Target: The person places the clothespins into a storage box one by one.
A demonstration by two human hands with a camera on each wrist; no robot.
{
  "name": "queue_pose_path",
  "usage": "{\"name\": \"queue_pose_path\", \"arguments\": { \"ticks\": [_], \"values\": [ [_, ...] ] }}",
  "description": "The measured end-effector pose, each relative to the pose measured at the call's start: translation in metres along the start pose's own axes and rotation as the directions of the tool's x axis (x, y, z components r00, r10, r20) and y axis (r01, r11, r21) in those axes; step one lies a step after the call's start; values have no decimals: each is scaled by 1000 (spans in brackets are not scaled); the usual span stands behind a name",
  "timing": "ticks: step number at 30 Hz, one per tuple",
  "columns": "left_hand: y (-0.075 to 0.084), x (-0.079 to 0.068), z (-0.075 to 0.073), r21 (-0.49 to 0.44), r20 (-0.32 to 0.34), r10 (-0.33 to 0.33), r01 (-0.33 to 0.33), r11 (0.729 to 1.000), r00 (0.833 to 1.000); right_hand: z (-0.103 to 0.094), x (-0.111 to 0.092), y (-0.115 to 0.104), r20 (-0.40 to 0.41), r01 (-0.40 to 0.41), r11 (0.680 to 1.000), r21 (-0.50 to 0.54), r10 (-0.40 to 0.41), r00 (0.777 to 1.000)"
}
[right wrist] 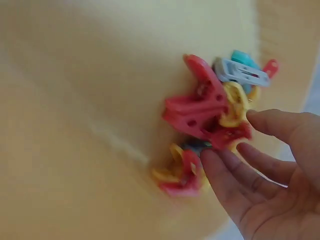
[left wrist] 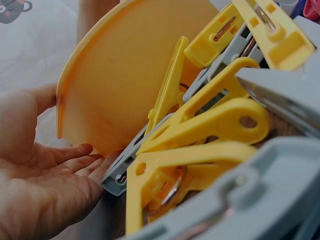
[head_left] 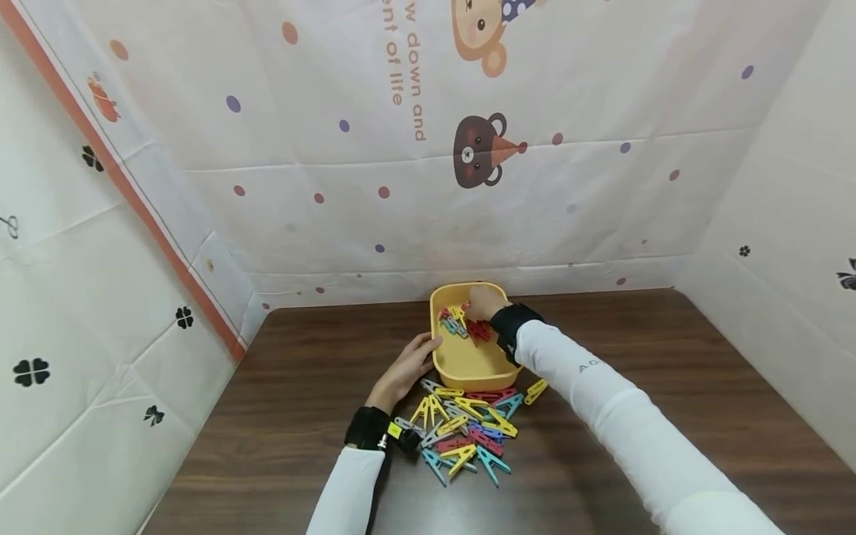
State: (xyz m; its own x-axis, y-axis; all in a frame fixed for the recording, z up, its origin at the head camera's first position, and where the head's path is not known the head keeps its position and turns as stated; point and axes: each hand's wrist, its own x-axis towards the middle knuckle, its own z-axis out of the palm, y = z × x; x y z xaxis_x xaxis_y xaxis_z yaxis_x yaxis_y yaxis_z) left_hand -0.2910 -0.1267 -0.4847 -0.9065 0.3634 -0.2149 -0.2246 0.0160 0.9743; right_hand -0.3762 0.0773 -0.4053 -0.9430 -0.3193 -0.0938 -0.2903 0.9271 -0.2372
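A yellow plastic basin [head_left: 468, 362] stands on the table, with several clothespins [head_left: 455, 322] in red, yellow, teal and grey inside. My left hand [head_left: 404, 370] holds the basin's left wall; in the left wrist view its thumb goes over the rim and its fingers lie along the outside. Inside the basin is my right hand [right wrist: 272, 175], thumb and fingers spread apart beside red clothespins [right wrist: 200, 110]. Its fingertips touch or nearly touch them, and no clothespin shows gripped. A loose pile of clothespins [head_left: 468, 427] lies in front of the basin, close to my left hand.
The brown wooden table [head_left: 267, 416] meets a printed cloth wall [head_left: 321, 245] just behind the basin. One yellow clothespin [head_left: 536, 391] lies apart, right of the pile. Side cloths [head_left: 769, 319] hang to the left and right.
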Motion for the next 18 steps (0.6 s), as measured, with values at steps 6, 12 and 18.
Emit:
{"name": "queue_pose_path", "arguments": {
  "ticks": [6, 12, 18],
  "values": [
    [1, 3, -1, -6, 10, -2, 2, 1000, 1000, -38, -42, 2, -37, 139, 989, -53, -142, 989],
    [1, 8, -1, 10, -9, -18, 18, 1000, 1000, -57, -115, 13, -150, 332, 930, -154, -355, 923],
    [4, 14, -1, 17, -26, -12, 12, 1000, 1000, -42, -169, 34, -143, 385, 905, -180, -412, 900]
  ]
}}
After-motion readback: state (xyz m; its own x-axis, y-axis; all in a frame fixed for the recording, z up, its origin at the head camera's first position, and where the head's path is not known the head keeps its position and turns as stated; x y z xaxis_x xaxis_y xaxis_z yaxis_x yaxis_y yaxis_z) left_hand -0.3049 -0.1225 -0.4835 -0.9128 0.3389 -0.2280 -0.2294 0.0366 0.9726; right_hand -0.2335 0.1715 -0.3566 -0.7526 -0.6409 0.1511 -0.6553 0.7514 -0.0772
